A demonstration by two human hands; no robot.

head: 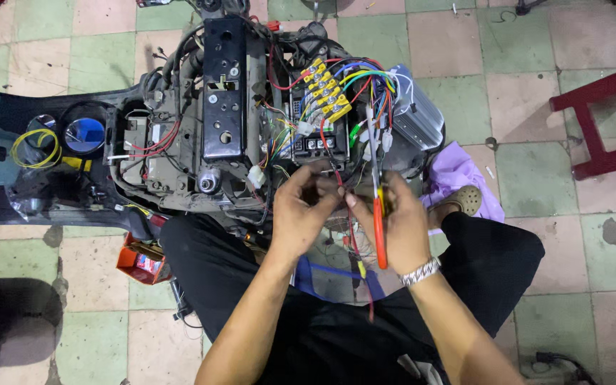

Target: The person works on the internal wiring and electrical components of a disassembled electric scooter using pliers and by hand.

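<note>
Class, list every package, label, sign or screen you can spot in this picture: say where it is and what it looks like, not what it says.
Small cardboard box: on the floor tiles left of the person's knee, boxy, orange-red with a pale printed panel.
Clear plastic bag: far left, on the dark scooter panel, crumpled and see-through.
No signs or screens show.

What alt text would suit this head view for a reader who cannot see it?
Seen from above, a seated person's left hand pinches a thin red wire while the right hand holds red-handled pliers beside it. Ahead lies an opened scooter body with tangled coloured wiring and a yellow connector block on a tiled floor.
</note>
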